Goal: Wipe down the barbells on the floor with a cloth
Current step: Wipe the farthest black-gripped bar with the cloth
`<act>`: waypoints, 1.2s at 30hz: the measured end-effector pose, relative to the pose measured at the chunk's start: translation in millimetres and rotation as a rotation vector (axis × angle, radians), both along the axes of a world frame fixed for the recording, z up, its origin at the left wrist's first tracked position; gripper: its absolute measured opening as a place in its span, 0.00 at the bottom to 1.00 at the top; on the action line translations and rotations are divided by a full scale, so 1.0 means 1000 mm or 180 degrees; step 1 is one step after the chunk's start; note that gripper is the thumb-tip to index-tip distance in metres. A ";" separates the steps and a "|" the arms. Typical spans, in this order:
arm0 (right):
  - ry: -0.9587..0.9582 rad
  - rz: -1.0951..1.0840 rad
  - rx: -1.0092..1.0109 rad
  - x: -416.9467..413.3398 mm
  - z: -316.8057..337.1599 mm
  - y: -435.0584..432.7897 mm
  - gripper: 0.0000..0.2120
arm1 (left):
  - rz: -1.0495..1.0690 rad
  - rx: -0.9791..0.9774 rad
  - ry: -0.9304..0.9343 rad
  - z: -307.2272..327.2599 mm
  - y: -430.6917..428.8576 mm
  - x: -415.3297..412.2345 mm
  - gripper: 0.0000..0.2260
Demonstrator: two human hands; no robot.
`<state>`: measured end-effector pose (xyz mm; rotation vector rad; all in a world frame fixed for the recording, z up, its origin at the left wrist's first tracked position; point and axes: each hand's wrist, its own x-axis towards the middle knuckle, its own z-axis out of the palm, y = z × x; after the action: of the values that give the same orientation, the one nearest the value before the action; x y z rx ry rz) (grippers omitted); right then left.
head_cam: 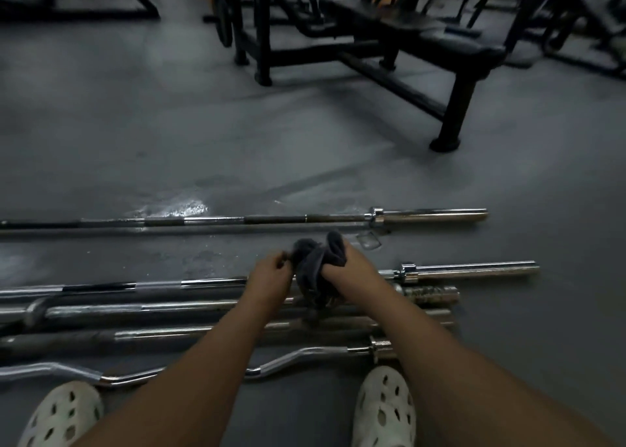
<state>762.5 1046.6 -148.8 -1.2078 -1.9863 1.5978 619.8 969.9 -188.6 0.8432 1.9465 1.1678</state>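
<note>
Grey cloth sat bunched just above the barbells, gripped in my right hand while my left hand pinched its edge. I judged I was readying it for a wipe; next it needed pressing onto a bar. Grey floor showed a wet sheen, with a black bench beyond.

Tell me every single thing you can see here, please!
Straight barbells: at least four, silver and dark, lying side by side; one apart, farther off.
Curl bar: one, silver, nearest the feet.
Cloth: one, dark grey, above the bars.
Bench: one, black, far right.
Weight plate: one, black, top middle.
Floor: grey, wet shine by the far bar.
Shoes: two, white with holes, bottom edge.
Left grip: bare hand, pinches the cloth.
Right grip: bare hand, holds the cloth.
</note>
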 end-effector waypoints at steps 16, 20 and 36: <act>0.0833 -0.0600 0.0227 0.065 0.061 -0.016 0.17 | 0.0114 0.0186 -0.3091 0.047 -0.015 0.119 0.46; 0.0166 -0.0659 0.1179 0.066 0.017 0.029 0.12 | 0.0029 0.0344 -0.3570 0.037 0.032 0.113 0.36; 0.0356 -0.1357 -0.1277 0.034 -0.070 0.159 0.47 | -0.0025 0.0036 -0.2081 -0.035 0.170 0.067 0.12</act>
<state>796.7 1205.2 -218.4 -1.5193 -1.2592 1.8253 687.1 1140.4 -223.7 0.3950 1.3950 1.2526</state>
